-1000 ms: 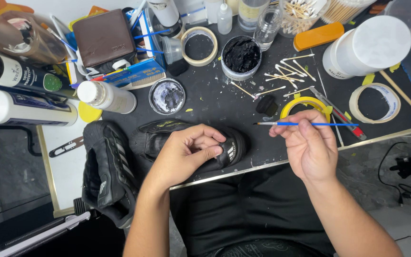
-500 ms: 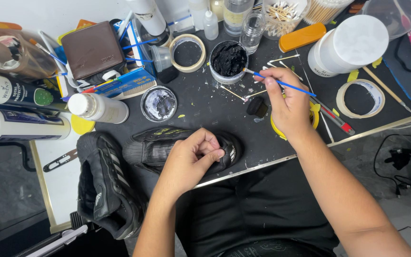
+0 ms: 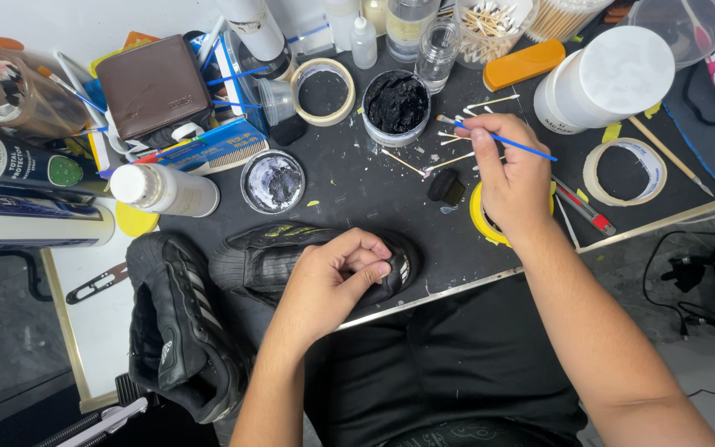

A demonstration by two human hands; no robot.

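1. The black shoe (image 3: 291, 257) lies low in the frame's centre, on the tabletop (image 3: 357, 186), left hand (image 3: 333, 277) closed over its toe.
2. The right hand (image 3: 511, 178) pinches a blue paintbrush (image 3: 498, 138) beside the black paste jar (image 3: 396, 103).
3. Judged step: paint loading; next calls for carrying the tip to the shoe steadily.

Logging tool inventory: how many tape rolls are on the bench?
3. One beige tape roll left of the black paint jar, one white roll at far right, one yellow roll mostly under the right hand. Clutter may hide more.
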